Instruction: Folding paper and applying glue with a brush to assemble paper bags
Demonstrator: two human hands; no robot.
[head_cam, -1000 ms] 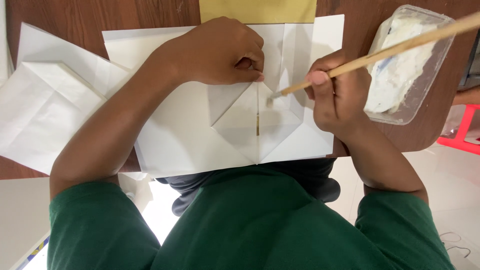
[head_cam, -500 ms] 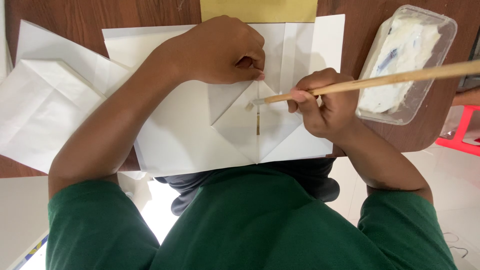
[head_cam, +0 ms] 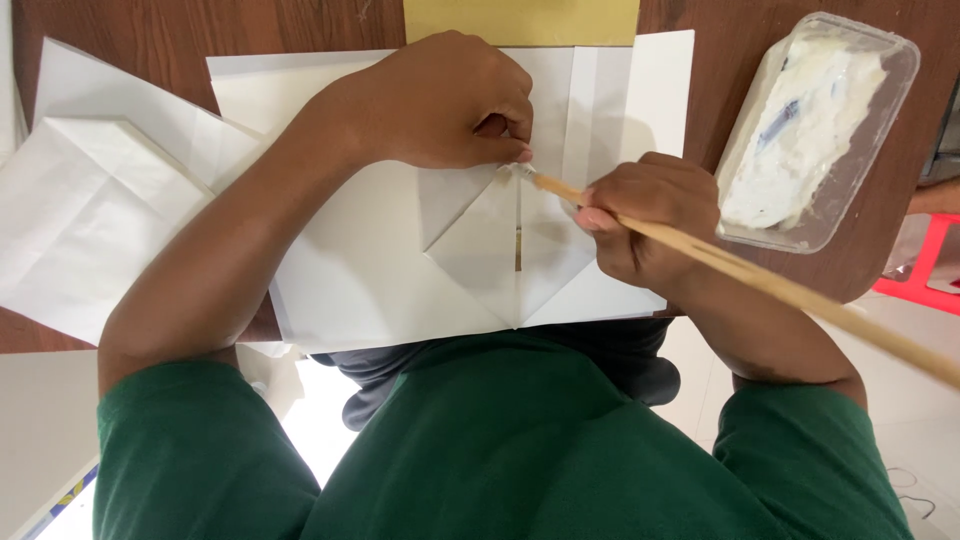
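Worktop point(head_cam: 300, 25) of dark brown wood carries everything here, and the landmark on it is the folded white paper point(head_cam: 400, 270), lying flat in the middle with its near edge at the worktop's near edge. Its flaps are folded in towards a centre seam, leaving triangular panels that meet along a short vertical line. To the left of the folded white paper lie more loose white sheets point(head_cam: 90, 210), creased and overlapping, partly tucked under it. Beyond its far edge a yellow-tan card point(head_cam: 520, 20) shows. To its right, well apart from the seam, stands a clear plastic tub point(head_cam: 820, 130) holding white paste.

The left hand point(head_cam: 440, 100) rests on the upper middle of the folded white paper, fingers curled and pinched closed at the top of the seam, pressing a flap down. The right hand point(head_cam: 650, 225) lies on the paper's right panel, closed around a long wooden brush point(head_cam: 760, 285) in a pencil grip near its working end; the brush's pale tip touches the paper just at the top of the seam, beside the left fingertips, and its handle runs off to the lower right.

The paper looks light, thin and limp, likely to crease or tear and to go soft where paste wets it; it seems best held by flat finger pressure close to the fold. The brush appears stiff and light, best held low on the handle.
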